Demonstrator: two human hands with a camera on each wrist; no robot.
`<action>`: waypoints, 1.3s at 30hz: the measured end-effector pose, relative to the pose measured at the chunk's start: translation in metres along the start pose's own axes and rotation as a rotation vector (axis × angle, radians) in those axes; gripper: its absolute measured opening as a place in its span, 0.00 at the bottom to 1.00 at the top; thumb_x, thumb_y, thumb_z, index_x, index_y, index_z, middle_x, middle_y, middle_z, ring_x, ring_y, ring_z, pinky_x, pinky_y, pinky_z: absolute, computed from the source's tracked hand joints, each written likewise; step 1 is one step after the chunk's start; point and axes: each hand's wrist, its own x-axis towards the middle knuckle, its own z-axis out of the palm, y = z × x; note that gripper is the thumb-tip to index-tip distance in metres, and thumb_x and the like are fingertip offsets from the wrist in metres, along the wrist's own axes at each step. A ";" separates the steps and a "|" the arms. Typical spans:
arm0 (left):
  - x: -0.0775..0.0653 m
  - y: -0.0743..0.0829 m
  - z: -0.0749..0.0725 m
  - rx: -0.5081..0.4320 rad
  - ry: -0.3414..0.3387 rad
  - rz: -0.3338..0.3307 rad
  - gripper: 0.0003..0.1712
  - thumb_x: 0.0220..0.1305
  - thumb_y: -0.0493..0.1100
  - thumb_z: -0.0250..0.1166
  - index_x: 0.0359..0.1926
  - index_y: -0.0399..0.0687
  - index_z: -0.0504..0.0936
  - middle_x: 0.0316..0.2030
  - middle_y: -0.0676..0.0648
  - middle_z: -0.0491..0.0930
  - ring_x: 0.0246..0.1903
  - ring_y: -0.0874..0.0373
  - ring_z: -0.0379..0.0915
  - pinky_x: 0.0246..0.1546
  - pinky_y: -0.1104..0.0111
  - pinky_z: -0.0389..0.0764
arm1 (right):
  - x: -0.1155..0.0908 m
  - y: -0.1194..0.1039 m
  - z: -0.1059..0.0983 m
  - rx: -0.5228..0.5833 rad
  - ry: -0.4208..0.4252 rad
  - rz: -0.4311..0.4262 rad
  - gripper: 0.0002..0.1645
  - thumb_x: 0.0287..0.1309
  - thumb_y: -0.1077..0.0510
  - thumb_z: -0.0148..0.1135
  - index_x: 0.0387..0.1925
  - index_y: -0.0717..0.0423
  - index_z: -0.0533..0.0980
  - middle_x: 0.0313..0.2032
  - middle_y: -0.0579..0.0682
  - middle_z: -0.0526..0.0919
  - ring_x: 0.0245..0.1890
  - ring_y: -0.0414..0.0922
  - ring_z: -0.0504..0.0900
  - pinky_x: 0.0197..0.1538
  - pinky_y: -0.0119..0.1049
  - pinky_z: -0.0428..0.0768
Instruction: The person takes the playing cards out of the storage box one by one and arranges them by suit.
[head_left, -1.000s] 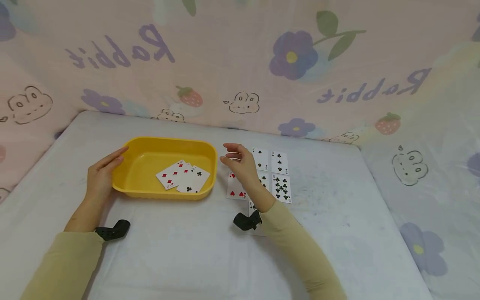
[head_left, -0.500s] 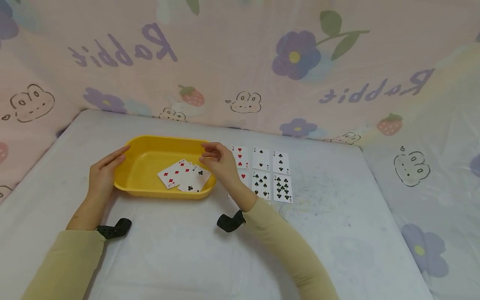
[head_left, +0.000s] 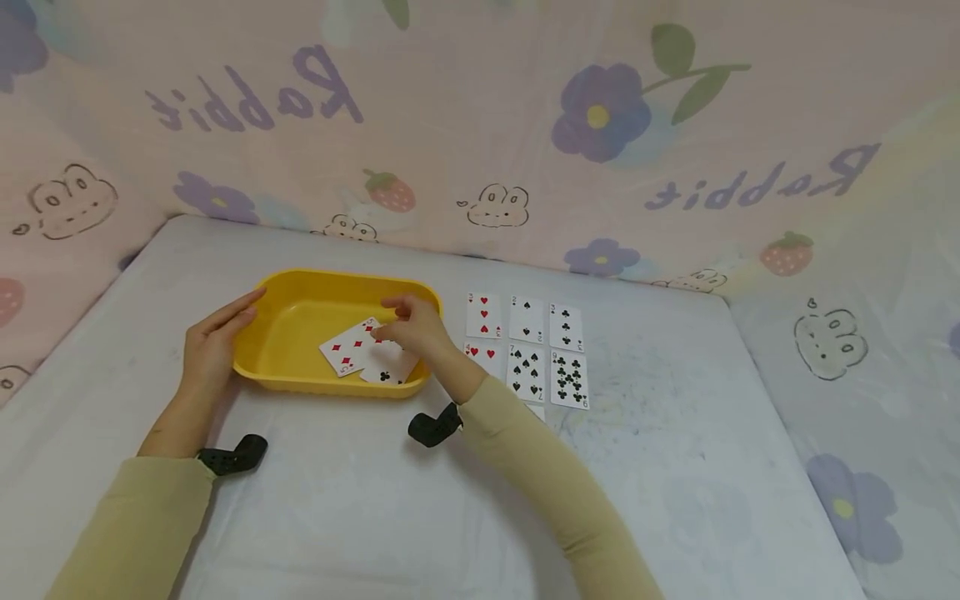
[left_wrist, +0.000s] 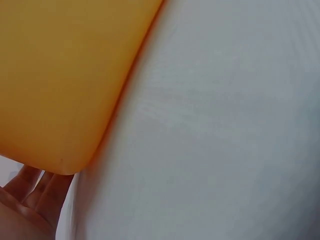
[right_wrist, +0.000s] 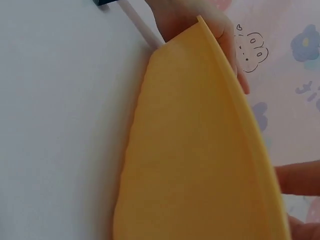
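A yellow plastic basin (head_left: 300, 385) stands on the table, left of centre in the head view. My left hand (head_left: 210, 350) holds its left end, thumb at the rim and fingers against the outer wall, as the left wrist view also shows. Inside lie overlapping playing cards: a five of diamonds (head_left: 345, 348) and, partly hidden, a two of clubs (head_left: 386, 367) and another diamond card. My right hand (head_left: 422, 332) reaches over the right rim, thumb and fingers apart above these cards. In the right wrist view its fingers (right_wrist: 300, 178) show beyond the basin's wall.
Right of the basin, playing cards lie face up in rows, among them a three of hearts (head_left: 483, 315), a seven of spades (head_left: 527, 372) and a nine of clubs (head_left: 570, 380). My right forearm covers part of the lower rows. Printed cloth (head_left: 435, 125) hangs behind the table.
My right hand has moved left from above the card rows, across the basin's right rim, to over the cards inside. My left hand stays at the basin's left end.
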 end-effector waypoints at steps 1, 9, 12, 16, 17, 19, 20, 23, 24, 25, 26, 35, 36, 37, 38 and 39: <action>0.000 0.000 0.000 0.003 0.001 0.003 0.21 0.67 0.47 0.61 0.59 0.54 0.78 0.52 0.70 0.78 0.66 0.71 0.58 0.64 0.86 0.57 | 0.001 0.000 0.001 -0.016 -0.003 0.009 0.31 0.51 0.61 0.70 0.59 0.54 0.74 0.60 0.56 0.72 0.57 0.49 0.69 0.64 0.40 0.72; 0.001 -0.002 0.001 -0.021 0.004 0.004 0.20 0.67 0.46 0.61 0.59 0.52 0.79 0.52 0.70 0.79 0.66 0.70 0.59 0.64 0.86 0.58 | 0.002 0.000 0.009 -0.348 -0.053 0.067 0.48 0.45 0.58 0.76 0.68 0.47 0.63 0.63 0.54 0.66 0.58 0.49 0.65 0.65 0.40 0.71; 0.000 -0.002 0.001 -0.008 0.001 0.004 0.21 0.67 0.47 0.61 0.59 0.53 0.78 0.53 0.69 0.78 0.66 0.70 0.58 0.64 0.85 0.57 | 0.002 0.000 0.012 -0.465 -0.059 0.075 0.54 0.42 0.57 0.78 0.70 0.46 0.59 0.63 0.55 0.63 0.58 0.49 0.63 0.63 0.38 0.72; -0.001 -0.001 0.002 0.004 -0.007 0.012 0.21 0.67 0.47 0.61 0.60 0.53 0.78 0.53 0.69 0.78 0.66 0.70 0.59 0.64 0.85 0.58 | -0.001 0.001 0.014 -0.597 -0.069 0.064 0.55 0.42 0.58 0.78 0.70 0.47 0.58 0.63 0.56 0.60 0.58 0.50 0.60 0.62 0.36 0.71; -0.001 -0.001 0.003 0.012 -0.009 0.014 0.21 0.67 0.48 0.61 0.60 0.53 0.78 0.53 0.69 0.78 0.66 0.70 0.59 0.64 0.86 0.58 | -0.002 0.001 0.014 -0.615 -0.072 0.057 0.55 0.42 0.58 0.78 0.70 0.47 0.58 0.63 0.56 0.60 0.59 0.50 0.59 0.62 0.35 0.70; -0.001 -0.001 0.003 0.024 -0.011 0.013 0.21 0.67 0.48 0.61 0.60 0.54 0.78 0.53 0.69 0.78 0.66 0.70 0.58 0.64 0.86 0.58 | -0.005 0.002 0.015 -0.637 -0.077 0.045 0.54 0.41 0.60 0.77 0.70 0.49 0.59 0.62 0.56 0.60 0.59 0.50 0.58 0.63 0.35 0.68; -0.001 -0.001 0.003 0.034 -0.011 0.013 0.21 0.67 0.49 0.61 0.60 0.54 0.78 0.53 0.69 0.78 0.67 0.70 0.58 0.64 0.85 0.58 | -0.006 0.002 0.016 -0.650 -0.075 0.038 0.54 0.41 0.60 0.77 0.69 0.49 0.59 0.62 0.56 0.60 0.58 0.50 0.58 0.62 0.35 0.68; -0.002 -0.001 0.003 0.051 -0.008 0.006 0.20 0.67 0.49 0.61 0.59 0.56 0.79 0.53 0.69 0.78 0.67 0.70 0.57 0.64 0.85 0.57 | -0.007 0.004 0.018 -0.702 -0.070 0.007 0.52 0.41 0.58 0.77 0.68 0.49 0.61 0.60 0.55 0.62 0.57 0.50 0.58 0.64 0.37 0.65; -0.002 -0.002 0.003 0.053 -0.005 0.005 0.20 0.67 0.49 0.61 0.59 0.57 0.79 0.53 0.69 0.78 0.67 0.70 0.57 0.64 0.85 0.56 | -0.008 0.005 0.018 -0.722 -0.069 -0.009 0.52 0.41 0.57 0.77 0.68 0.49 0.61 0.59 0.55 0.62 0.57 0.50 0.59 0.64 0.38 0.64; -0.002 -0.002 0.003 0.064 -0.002 0.008 0.20 0.67 0.49 0.61 0.59 0.57 0.79 0.53 0.69 0.78 0.67 0.70 0.58 0.64 0.86 0.56 | -0.008 0.005 0.019 -0.738 -0.068 -0.027 0.52 0.42 0.57 0.77 0.68 0.48 0.61 0.60 0.54 0.61 0.57 0.51 0.59 0.65 0.40 0.63; -0.002 -0.002 0.003 0.068 0.000 0.009 0.20 0.67 0.49 0.61 0.59 0.57 0.79 0.53 0.69 0.78 0.67 0.70 0.58 0.64 0.86 0.56 | -0.008 0.006 0.019 -0.753 -0.066 -0.049 0.51 0.43 0.57 0.76 0.69 0.48 0.61 0.60 0.53 0.61 0.56 0.50 0.61 0.64 0.41 0.63; -0.002 -0.002 0.004 0.048 -0.003 0.015 0.21 0.67 0.49 0.61 0.60 0.55 0.78 0.53 0.69 0.78 0.66 0.71 0.58 0.64 0.86 0.56 | -0.009 0.008 0.016 -0.605 -0.002 -0.159 0.47 0.47 0.67 0.68 0.69 0.47 0.61 0.62 0.53 0.62 0.48 0.47 0.70 0.56 0.32 0.76; -0.002 -0.002 0.005 0.049 -0.003 0.017 0.21 0.67 0.49 0.61 0.60 0.55 0.78 0.53 0.69 0.78 0.66 0.71 0.58 0.64 0.86 0.56 | -0.009 0.008 0.015 -0.573 0.006 -0.159 0.45 0.48 0.68 0.67 0.68 0.48 0.62 0.62 0.53 0.62 0.48 0.46 0.70 0.55 0.31 0.77; -0.002 -0.002 0.005 0.053 -0.003 0.020 0.21 0.67 0.49 0.60 0.60 0.55 0.78 0.52 0.69 0.78 0.66 0.71 0.58 0.64 0.86 0.56 | -0.009 0.008 0.015 -0.549 0.011 -0.157 0.43 0.48 0.69 0.67 0.66 0.49 0.64 0.61 0.52 0.63 0.48 0.46 0.71 0.54 0.31 0.78; -0.003 -0.002 0.005 0.056 -0.002 0.024 0.21 0.67 0.49 0.60 0.60 0.54 0.78 0.52 0.70 0.79 0.66 0.71 0.59 0.64 0.86 0.56 | -0.009 0.008 0.014 -0.529 0.014 -0.154 0.39 0.49 0.69 0.66 0.64 0.51 0.67 0.60 0.52 0.64 0.48 0.45 0.71 0.55 0.30 0.78; -0.003 -0.002 0.006 0.050 -0.003 0.027 0.21 0.67 0.48 0.61 0.59 0.54 0.78 0.52 0.70 0.79 0.66 0.71 0.59 0.64 0.86 0.56 | -0.010 0.008 0.014 -0.512 0.017 -0.149 0.35 0.50 0.70 0.65 0.62 0.52 0.70 0.59 0.52 0.66 0.49 0.45 0.70 0.56 0.31 0.77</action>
